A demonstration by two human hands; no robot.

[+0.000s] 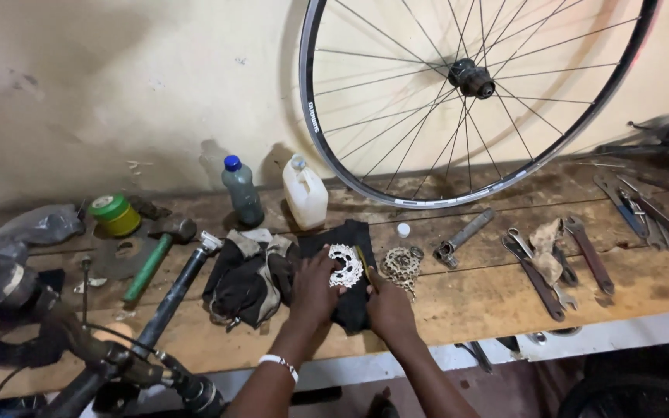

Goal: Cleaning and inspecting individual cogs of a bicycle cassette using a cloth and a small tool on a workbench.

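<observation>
Two hands worked over a black cloth [350, 267] spread on the wooden counter [474, 298]. The left hand [313, 288] lay half closed on the cloth, its fingers curled against the edge of a silver gear cluster [345, 265] that rested on the cloth, steadying it. The right hand [389, 308] was closed around a thin yellowish tool [365, 265], seemingly a small brush, whose tip lay against the right side of the gears. By the look of it, the step in hand was cleaning the gear teeth. The next move would call for turning the cluster a little under the left fingers so that fresh teeth met the tool, while keeping it flat on the cloth.

Just right of the cloth lay a second, dirtier gear cluster [402, 265]. A crumpled dark rag [251, 275] sat just left of the cloth. Behind stood a white jug [305, 193] and a bottle with a blue cap [242, 190], and a spoked wheel [474, 101] leaned against the wall. A green-handled hammer [156, 249] lay well to the left, and several wrenches [559, 267] lay well to the right.
</observation>
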